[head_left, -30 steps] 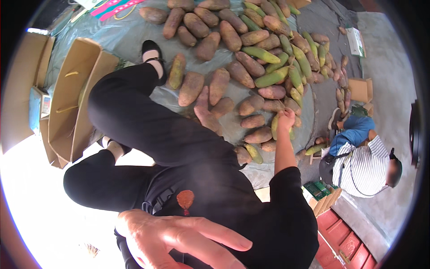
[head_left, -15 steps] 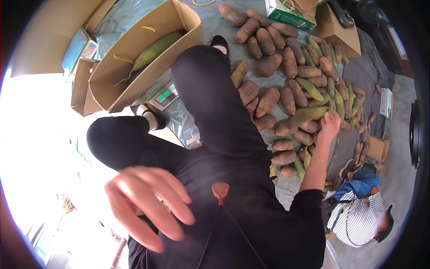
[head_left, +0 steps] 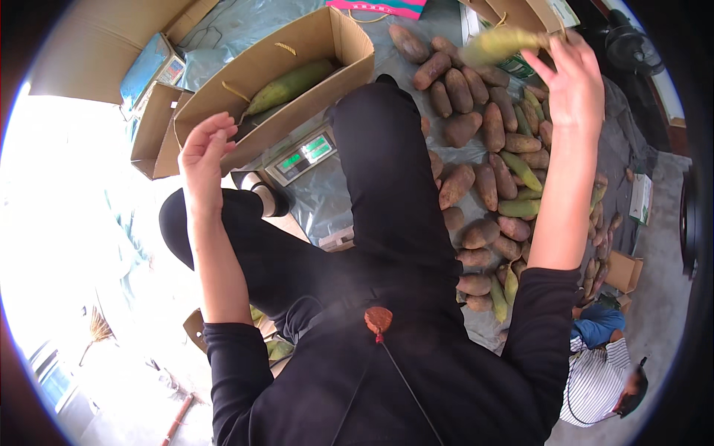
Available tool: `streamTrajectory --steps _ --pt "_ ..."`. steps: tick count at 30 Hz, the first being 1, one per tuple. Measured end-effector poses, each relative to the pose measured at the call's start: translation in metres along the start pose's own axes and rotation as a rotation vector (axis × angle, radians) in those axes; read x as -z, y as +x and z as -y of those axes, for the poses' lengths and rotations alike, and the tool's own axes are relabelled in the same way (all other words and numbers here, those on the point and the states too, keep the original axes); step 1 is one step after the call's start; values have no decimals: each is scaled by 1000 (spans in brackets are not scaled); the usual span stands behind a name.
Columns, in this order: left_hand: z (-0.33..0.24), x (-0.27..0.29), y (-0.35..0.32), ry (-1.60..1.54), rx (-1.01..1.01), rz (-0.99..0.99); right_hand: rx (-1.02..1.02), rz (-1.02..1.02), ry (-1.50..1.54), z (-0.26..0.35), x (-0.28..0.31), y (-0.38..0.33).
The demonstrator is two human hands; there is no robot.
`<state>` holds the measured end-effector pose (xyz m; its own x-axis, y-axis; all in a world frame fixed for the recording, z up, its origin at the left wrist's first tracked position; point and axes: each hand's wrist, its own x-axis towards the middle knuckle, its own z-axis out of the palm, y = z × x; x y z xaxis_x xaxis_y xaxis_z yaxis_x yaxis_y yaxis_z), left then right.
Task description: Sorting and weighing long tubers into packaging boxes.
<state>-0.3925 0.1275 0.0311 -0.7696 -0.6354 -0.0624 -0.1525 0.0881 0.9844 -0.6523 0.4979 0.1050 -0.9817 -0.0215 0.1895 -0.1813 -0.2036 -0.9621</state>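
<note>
My right hand [head_left: 576, 82] is raised at the upper right, its fingers closed on the stem end of a long yellow-green gourd [head_left: 502, 46]. Motion blurs the gourd, which points left above the pile. My left hand [head_left: 208, 145] is by the near left edge of a long open cardboard box [head_left: 275, 126], fingers loosely bent and apart, nothing seen in them. Inside the box lies a long green gourd [head_left: 290, 85], tilted along its length. Beside the box a scale display [head_left: 306, 154] glows green.
Many brown, oblong, root-like produce pieces [head_left: 494, 126] and green gourds [head_left: 520, 169] cover the sheet at right. Another person in a striped shirt [head_left: 599, 375] is at lower right. A pink box [head_left: 387, 7] is at the top; a small carton [head_left: 623, 271] stands at right.
My right hand has lifted the gourd from the pile and carried it up and away. My left hand has moved forward from near my body to the cardboard box. The view has shifted slightly.
</note>
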Motion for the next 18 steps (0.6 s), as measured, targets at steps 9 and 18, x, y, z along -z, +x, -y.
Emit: streamTrajectory --steps 9,18 --pt "5 -2 1 13 -1 -67 -371 541 429 3 -189 -34" --pt "27 5 6 361 -19 75 -373 557 74 -67 -167 -24"
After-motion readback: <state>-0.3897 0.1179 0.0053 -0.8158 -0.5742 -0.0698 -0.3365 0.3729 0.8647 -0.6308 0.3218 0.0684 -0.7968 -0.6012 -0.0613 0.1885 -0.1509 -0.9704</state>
